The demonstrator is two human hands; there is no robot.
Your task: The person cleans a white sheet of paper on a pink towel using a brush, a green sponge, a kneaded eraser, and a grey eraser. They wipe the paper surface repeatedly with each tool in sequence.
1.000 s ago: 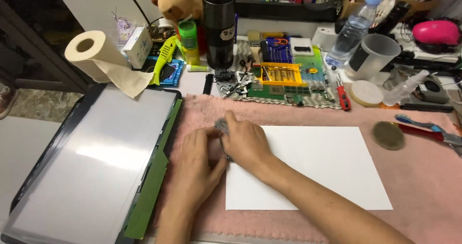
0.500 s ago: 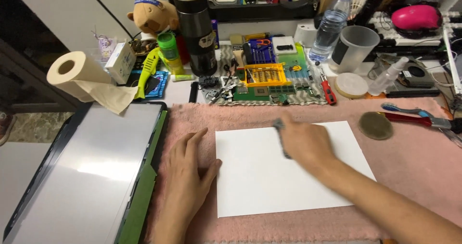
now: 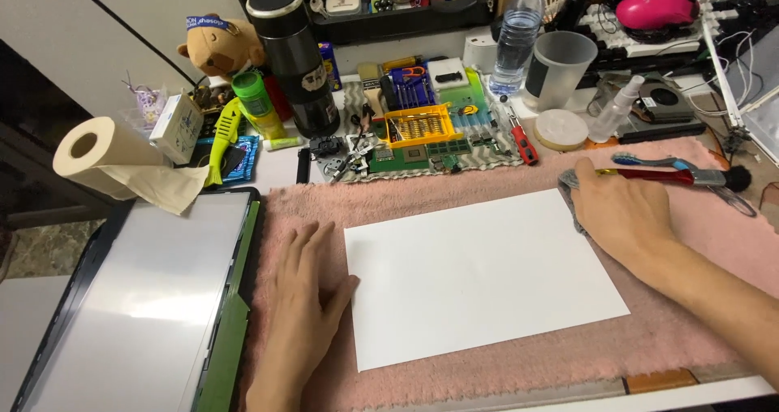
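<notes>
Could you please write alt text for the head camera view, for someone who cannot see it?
Two hands rest on a pink towel: the left hand flat beside a white sheet, the right hand over a grey cloth at the sheet's far corner.

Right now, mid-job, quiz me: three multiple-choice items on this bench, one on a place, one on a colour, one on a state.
1. Where is the left hand?
A. flat beside the white sheet
B. on the paper roll
C. in the cup
2. What colour is the mat?
A. blue
B. pink
C. black
3. What state is the right hand in?
A. raised, empty
B. gripping the bottle
C. pressed on a grey cloth

Answers: A, its thumb meets the sheet's left edge; B, pink shows all round the sheet; C, the cloth peeks from under it.
</notes>
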